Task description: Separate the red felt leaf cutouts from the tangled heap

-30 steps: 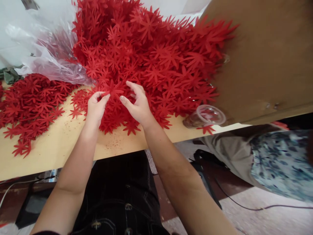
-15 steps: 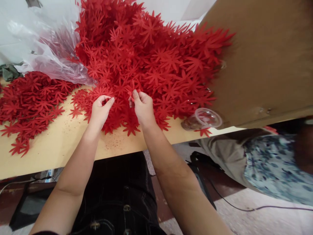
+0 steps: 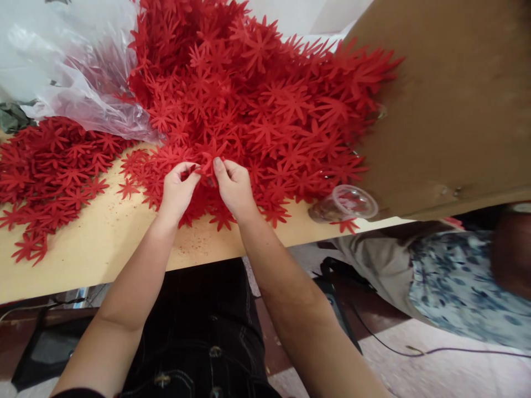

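Observation:
A large heap of red star-shaped petal pieces (image 3: 265,110) covers the middle of the table (image 3: 95,237). In front of it, my left hand (image 3: 179,188) is closed, thumb and fingertips pinched at a red piece. Close beside it on the right, my right hand (image 3: 235,185) pinches a red petal piece (image 3: 213,157) between thumb and fingers. The fingertips of both hands are nearly together, and red pieces behind them blend with what they hold. A smaller red pile (image 3: 58,171) lies on the left.
A clear plastic cup (image 3: 348,203) lies tilted near the front edge, beside a big cardboard box (image 3: 448,110). Clear plastic bag (image 3: 99,105) at the back left. A person in a patterned garment (image 3: 464,282) is at the right.
My two hands have come closer together, the right one moving left and the left one slightly right. A red piece now shows between their fingertips.

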Motion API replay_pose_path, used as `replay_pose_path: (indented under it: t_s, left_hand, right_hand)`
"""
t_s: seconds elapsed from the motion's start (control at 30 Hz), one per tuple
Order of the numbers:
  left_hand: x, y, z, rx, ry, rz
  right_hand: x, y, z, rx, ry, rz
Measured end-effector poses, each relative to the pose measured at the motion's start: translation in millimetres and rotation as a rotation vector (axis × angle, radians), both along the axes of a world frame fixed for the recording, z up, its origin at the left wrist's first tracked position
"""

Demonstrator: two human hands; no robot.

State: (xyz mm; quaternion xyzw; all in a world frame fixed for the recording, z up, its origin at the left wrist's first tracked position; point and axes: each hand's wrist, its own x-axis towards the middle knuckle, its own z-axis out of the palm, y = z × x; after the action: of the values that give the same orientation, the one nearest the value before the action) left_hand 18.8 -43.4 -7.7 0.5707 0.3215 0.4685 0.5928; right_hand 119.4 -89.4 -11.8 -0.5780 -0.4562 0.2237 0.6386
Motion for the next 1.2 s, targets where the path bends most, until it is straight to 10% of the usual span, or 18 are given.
replay_pose_path:
  t_s: [0.33,0.6,0.83,1.2]
  left_hand:
    - [-4,1,6.2,-0.213,-0.129,0.048]
    - [-4,3,-0.5,-0.070,-0.115,0.069]
    - [-1,1,-4.1,0.012,-0.046,-0.012]
    - [-8,5,-5.4,-0.165,-0.074,-0.068]
  right_hand:
    - [28,23,-12.2,-0.013,0.239,-0.161]
    - [34,39,-14.4,0.042,-0.055,-0.145]
    - [9,22,9.5,0.038,-0.083,0.199]
    - [37,31,-9.2,0.043,0.205,-0.015]
